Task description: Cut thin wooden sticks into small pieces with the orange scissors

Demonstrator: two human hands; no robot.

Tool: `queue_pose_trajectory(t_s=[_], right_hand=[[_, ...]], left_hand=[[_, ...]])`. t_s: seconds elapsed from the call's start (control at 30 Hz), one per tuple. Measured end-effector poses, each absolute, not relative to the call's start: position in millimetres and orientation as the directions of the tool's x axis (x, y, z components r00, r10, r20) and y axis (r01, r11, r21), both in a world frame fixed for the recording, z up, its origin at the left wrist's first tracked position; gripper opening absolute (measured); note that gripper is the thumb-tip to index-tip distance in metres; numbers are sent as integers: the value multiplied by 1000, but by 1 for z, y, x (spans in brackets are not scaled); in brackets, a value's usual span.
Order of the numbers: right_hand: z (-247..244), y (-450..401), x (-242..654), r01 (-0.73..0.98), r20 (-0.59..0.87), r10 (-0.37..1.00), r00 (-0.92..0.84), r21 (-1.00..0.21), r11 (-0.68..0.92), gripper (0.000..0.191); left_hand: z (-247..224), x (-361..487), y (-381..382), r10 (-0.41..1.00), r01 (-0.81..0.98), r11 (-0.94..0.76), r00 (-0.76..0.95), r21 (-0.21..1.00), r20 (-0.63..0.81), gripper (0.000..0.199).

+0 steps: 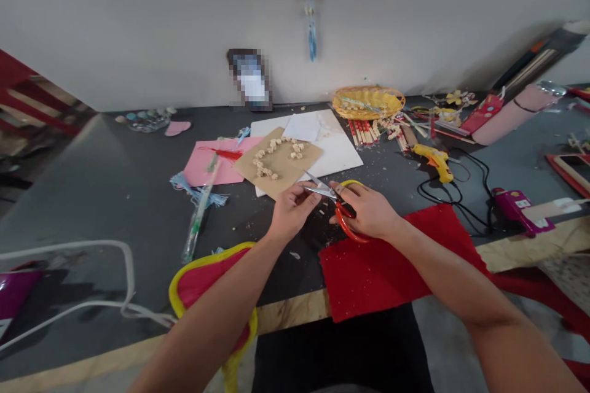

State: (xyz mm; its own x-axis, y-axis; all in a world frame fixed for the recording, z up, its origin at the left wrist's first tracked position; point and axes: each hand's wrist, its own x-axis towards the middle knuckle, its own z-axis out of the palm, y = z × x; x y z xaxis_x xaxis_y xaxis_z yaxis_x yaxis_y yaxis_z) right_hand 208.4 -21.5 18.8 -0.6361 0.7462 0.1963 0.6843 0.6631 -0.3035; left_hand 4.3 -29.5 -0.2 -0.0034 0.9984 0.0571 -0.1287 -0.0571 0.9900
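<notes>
My right hand (pixel 369 209) is closed on the red-handled scissors (pixel 353 227), whose blades are parted and point left. The fingers of my left hand (pixel 295 209) are pinched together at the blades, round something pale that is too small to make out. Just beyond my hands, small beige clusters (pixel 265 163) lie in a curve on a brown paper square (pixel 249 163). White sheets (pixel 338 153) and pink paper (pixel 193 163) are partly under it. A red cloth (pixel 369 282) lies below my right forearm.
A yellow basket (pixel 369 104) stands at the back, near a yellow glue gun (pixel 436 159) with black cable. A pink bottle (pixel 516 113) leans at the right. A phone (pixel 251 80) rests against the wall. White cables (pixel 124 270) cross the left side.
</notes>
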Motion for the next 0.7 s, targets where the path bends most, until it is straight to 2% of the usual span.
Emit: queue_pose_trajectory(t_s=[0.5,0.7], right_hand=[[21,-17,212,687,225,744,-629,-286,668,86],[18,-17,211,671,232,737,-635,-307,675,85]], left_hand=[[-1,1,-30,996,-41,-78,37,996,80,19],[-2,0,-30,998,-12,-53,40,999,53,23]])
